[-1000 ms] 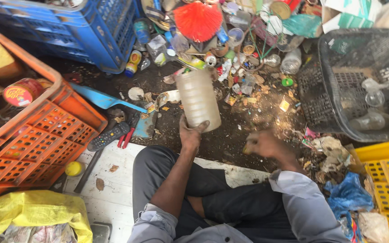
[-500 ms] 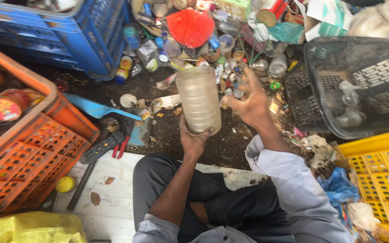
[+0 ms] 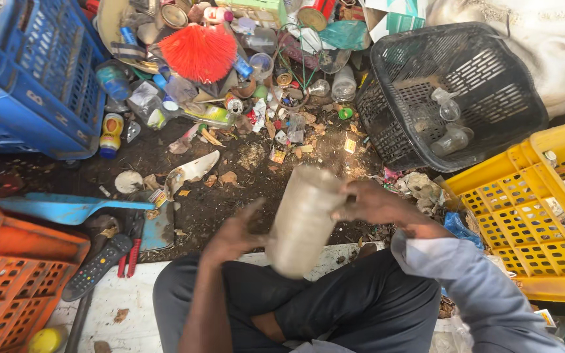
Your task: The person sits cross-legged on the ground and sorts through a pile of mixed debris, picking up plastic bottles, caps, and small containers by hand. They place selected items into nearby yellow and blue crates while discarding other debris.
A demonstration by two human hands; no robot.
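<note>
At the far left an orange crate point(image 3: 14, 287) and a blue crate point(image 3: 40, 85) are seen, with a blue scoop point(image 3: 60, 208) and a black remote control point(image 3: 96, 267) lying on the ground between them.

The left hand point(image 3: 233, 235) is placed against the lower left side of a cloudy plastic jar point(image 3: 303, 219), and its fingers seem to be closed on the wall, although the picture is blurred there. The jar is held in front of the knees, just above the lap, between both hands. Its long axis is nearly upright, with the top leaned a little to the right and away from the body.

The right hand point(image 3: 377, 204) is set at the upper right edge of the jar, close to the mouth, and it is the hand nearer to the top. Whether it grips or only touches cannot be told.

Farther right a black basket point(image 3: 387, 124) and a yellow crate point(image 3: 524, 222) are standing.
</note>
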